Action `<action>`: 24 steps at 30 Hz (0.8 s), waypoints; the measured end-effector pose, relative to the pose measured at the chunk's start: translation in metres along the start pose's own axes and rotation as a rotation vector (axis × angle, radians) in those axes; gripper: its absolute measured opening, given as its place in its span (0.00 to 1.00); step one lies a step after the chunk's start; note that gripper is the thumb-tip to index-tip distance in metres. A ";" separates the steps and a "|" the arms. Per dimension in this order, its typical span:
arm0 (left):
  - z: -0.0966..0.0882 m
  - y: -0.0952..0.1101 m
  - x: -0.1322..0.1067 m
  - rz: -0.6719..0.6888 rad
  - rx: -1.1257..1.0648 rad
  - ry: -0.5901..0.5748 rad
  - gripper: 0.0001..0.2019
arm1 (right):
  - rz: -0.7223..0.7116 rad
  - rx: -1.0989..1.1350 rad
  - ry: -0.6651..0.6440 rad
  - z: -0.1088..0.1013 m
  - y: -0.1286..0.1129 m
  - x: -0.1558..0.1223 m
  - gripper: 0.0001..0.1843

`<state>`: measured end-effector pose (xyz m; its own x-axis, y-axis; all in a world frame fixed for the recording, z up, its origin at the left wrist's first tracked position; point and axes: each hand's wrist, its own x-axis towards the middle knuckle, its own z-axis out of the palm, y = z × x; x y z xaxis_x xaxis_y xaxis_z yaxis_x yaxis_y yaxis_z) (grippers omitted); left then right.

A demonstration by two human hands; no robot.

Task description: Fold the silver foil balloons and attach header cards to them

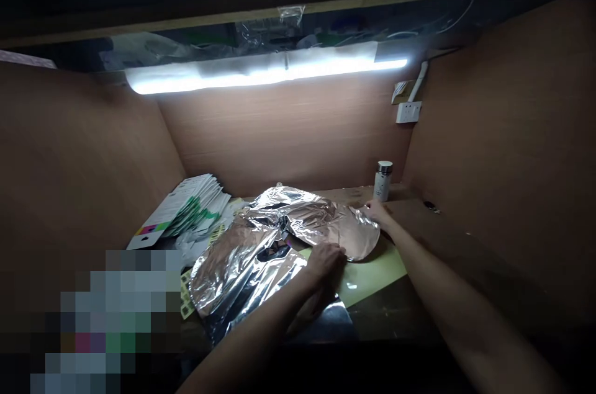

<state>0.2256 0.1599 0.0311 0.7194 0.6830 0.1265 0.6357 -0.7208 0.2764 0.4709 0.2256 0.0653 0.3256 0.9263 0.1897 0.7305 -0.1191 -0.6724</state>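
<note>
A large crumpled sheet of shiny silver foil [233,264] spreads over the middle of the desk. My left hand [326,260] has its fingers closed on the foil's near edge. At the foil's right end, my right hand [378,214] grips the far edge, its fingertips partly hidden by the foil. Between the two hands, that end of the foil lies fairly smooth and rounded. Part of a pale yellow sheet [377,276] shows under the foil and beside my left hand.
Stacked printed cards or packets [181,208] lie at the back left, beside crumpled clear plastic [190,248]. A white bottle [382,182] with a metal lid stands behind my right hand. Wooden panels [288,133] enclose the desk; a light tube [270,76] and a socket [408,112] are above.
</note>
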 end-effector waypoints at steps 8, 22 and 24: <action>-0.056 -0.018 0.052 -0.128 -0.707 0.215 0.17 | -0.396 0.101 0.151 -0.013 -0.036 -0.024 0.17; -0.092 -0.005 0.037 -0.131 -1.403 0.218 0.27 | -0.573 0.364 -0.061 -0.006 -0.076 -0.086 0.14; -0.094 -0.005 0.034 -0.108 -1.437 0.237 0.26 | -0.555 0.435 -0.154 -0.008 -0.080 -0.087 0.13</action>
<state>0.2212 0.1979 0.1235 0.5354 0.8302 0.1552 -0.2410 -0.0260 0.9702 0.3892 0.1516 0.1086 -0.1356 0.8526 0.5046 0.4483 0.5070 -0.7362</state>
